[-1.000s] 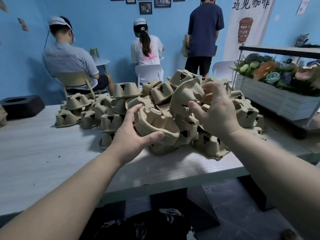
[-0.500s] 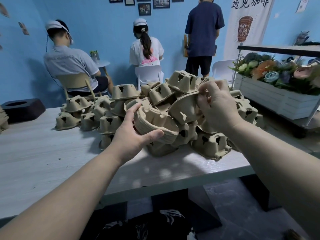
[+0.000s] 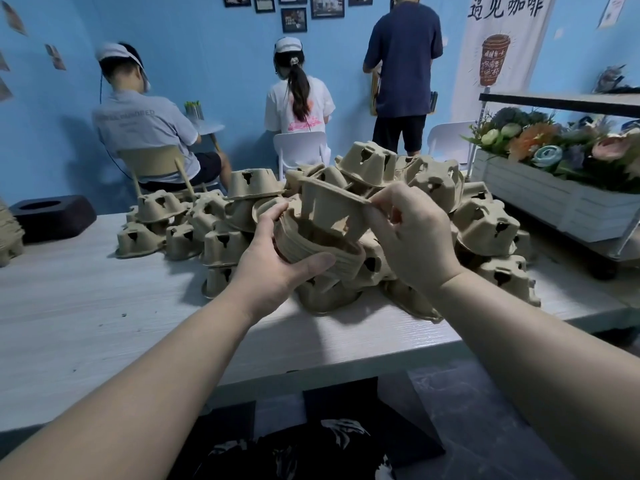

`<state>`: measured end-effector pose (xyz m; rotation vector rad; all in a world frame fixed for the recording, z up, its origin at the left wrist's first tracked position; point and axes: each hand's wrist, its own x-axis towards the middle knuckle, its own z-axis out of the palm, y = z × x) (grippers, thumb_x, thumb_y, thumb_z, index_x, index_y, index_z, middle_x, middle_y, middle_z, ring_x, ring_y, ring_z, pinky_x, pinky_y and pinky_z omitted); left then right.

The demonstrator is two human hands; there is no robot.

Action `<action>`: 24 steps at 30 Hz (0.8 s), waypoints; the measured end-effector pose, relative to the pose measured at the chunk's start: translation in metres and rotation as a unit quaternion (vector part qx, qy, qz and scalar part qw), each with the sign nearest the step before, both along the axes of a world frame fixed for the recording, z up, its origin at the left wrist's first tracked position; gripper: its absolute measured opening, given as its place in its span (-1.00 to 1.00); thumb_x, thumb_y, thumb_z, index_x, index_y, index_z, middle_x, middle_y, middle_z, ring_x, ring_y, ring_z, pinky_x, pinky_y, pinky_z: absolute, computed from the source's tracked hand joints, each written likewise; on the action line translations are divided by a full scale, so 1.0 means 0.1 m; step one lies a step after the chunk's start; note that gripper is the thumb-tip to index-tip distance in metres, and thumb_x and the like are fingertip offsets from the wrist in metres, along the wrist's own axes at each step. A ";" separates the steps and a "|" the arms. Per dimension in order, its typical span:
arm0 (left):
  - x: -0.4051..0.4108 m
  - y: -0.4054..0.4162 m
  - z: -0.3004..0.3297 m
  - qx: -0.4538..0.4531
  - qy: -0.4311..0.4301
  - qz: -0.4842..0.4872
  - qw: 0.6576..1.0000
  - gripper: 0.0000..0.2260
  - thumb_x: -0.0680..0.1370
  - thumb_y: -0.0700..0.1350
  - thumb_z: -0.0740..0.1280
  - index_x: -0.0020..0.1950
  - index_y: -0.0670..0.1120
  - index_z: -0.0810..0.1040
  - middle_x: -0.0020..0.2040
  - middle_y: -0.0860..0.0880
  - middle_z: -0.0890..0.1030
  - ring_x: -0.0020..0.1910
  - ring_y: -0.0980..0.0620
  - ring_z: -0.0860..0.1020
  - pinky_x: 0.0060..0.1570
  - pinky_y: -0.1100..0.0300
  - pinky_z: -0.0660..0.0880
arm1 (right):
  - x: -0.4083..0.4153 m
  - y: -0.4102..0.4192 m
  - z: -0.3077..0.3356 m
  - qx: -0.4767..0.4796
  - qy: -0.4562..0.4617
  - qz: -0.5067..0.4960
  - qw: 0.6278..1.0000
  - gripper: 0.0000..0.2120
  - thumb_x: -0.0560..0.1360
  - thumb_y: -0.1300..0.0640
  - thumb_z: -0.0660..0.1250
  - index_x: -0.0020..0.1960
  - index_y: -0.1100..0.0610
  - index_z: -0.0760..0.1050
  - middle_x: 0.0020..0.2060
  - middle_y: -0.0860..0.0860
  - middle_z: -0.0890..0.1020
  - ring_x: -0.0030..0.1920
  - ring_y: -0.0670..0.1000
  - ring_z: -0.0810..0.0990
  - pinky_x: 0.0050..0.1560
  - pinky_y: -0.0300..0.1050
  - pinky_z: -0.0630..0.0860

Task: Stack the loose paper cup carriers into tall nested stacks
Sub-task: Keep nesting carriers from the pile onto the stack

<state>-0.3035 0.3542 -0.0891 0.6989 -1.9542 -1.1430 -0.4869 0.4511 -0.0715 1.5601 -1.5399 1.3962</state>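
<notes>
The right hand (image 3: 412, 237) pinches the rim of 1 loose carrier (image 3: 332, 206) between thumb and curled fingertips; the cup pocket of that carrier points down and toward the left, its rim tilted up; directly beneath it sits the open mouth of the nested stack (image 3: 318, 249), which the left hand (image 3: 277, 268) grips from the left side, thumb along the near rim and fingers curled round the far side; the carrier's lower end is already at, perhaps just inside, the mouth, so the coming move looks like a short push down along the stack's own axis, which leans slightly leftward; the right hand is the nearer to the carrier. Beyond both hands the pile (image 3: 485, 226) on the table (image 3: 86, 306) holds well over 20 loose carriers, too jumbled to count exactly; 1 stack in hand; 3 people in the background.
</notes>
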 end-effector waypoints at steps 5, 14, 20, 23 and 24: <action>0.00 -0.03 -0.02 -0.003 0.011 0.005 1.000 -0.01 0.13 0.27 0.55 0.49 0.13 0.22 0.31 0.11 0.51 0.29 0.15 0.50 0.37 0.02 0.41 | 0.08 0.00 -0.11 0.053 0.078 0.038 0.995 -0.81 0.49 0.08 0.30 -0.13 0.18 0.60 -0.26 0.00 0.62 -0.25 0.03 0.54 -0.19 -0.17 0.43; 0.03 -0.08 0.02 -0.023 0.005 0.003 1.000 0.02 0.12 0.28 0.53 0.50 0.28 0.12 0.37 0.18 0.42 0.36 0.21 0.41 0.38 0.25 0.33 | 0.05 0.04 -0.17 0.126 0.131 0.091 0.979 -0.72 0.57 0.09 0.18 0.10 0.18 0.61 -0.10 0.03 0.65 -0.14 0.11 0.59 -0.13 -0.04 0.51; -0.03 -0.14 0.13 -0.029 0.028 -0.011 0.999 -0.24 0.13 0.25 0.51 0.22 0.50 0.21 0.27 0.30 0.46 0.24 0.34 0.47 0.25 0.35 0.41 | -0.15 -0.14 0.04 0.139 0.042 0.009 0.989 -0.60 0.52 -0.10 0.23 0.21 0.14 0.54 0.02 0.05 0.60 -0.06 -0.03 0.51 0.00 -0.09 0.48; -0.07 -0.18 0.15 -0.028 0.036 -0.015 0.999 -0.24 0.12 0.24 0.51 0.21 0.50 0.21 0.29 0.24 0.47 0.23 0.35 0.48 0.24 0.38 0.41 | -0.42 -0.37 0.19 0.183 -0.027 -0.100 0.978 -0.55 0.50 -0.06 0.33 0.33 0.10 0.41 0.18 0.02 0.53 0.18 0.03 0.43 0.22 -0.12 0.30; -0.08 -0.19 0.15 -0.027 0.038 -0.017 0.999 -0.24 0.12 0.24 0.51 0.22 0.49 0.21 0.30 0.22 0.48 0.22 0.35 0.48 0.24 0.37 0.41 | -0.50 -0.44 0.24 0.203 -0.035 -0.124 0.971 -0.49 0.49 -0.06 0.35 0.37 0.10 0.36 0.24 0.03 0.50 0.25 0.06 0.39 0.27 -0.13 0.25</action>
